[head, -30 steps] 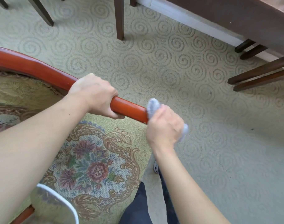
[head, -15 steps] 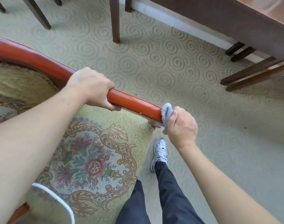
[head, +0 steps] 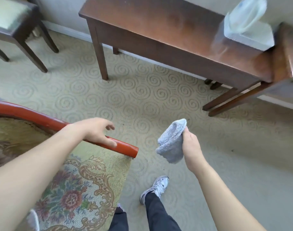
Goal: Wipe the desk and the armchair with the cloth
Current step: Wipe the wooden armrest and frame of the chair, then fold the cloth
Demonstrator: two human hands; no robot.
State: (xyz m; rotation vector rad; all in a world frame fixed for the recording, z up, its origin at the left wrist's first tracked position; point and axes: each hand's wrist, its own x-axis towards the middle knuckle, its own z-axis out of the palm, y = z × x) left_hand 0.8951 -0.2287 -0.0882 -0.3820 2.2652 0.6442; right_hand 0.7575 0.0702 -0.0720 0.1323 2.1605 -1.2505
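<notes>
Fingers [head: 186, 130] of the right hand [head: 191, 145] curled tight around one edge of the grey cloth [head: 171, 142]; cloth bunched, hanging free in mid-air right of centre, touching nothing. Left hand [head: 99, 130] loose and spread over the red wooden arm [head: 124, 147] of the armchair [head: 85, 189], thumb lying along the rail, other fingers lifted clear; it grips nothing.

Armchair fills lower left of frame: floral seat, red rail ending in a cut end just left of the cloth. Counter [head: 159, 22] runs across the top and upper right, dark brown and glossy, well apart from the cloth. A white box with a clear plastic bag [head: 245, 22] sits at its right end, blurred. A dark stool [head: 14, 22] in the upper left. Patterned carpet [head: 125, 94] between.

Judgement: cloth is between surfaces, likely heading for the counter.

To do it well:
- Refold the cloth flat against the palm; a bunched wad cleans only a narrow strip.
- Wipe along the length in overlapping passes, edges included.
- Work around or lift the box; a light bag may slide or tip.
- Armchair's far arm is out of view; cannot tell whether it needs a pass.
</notes>
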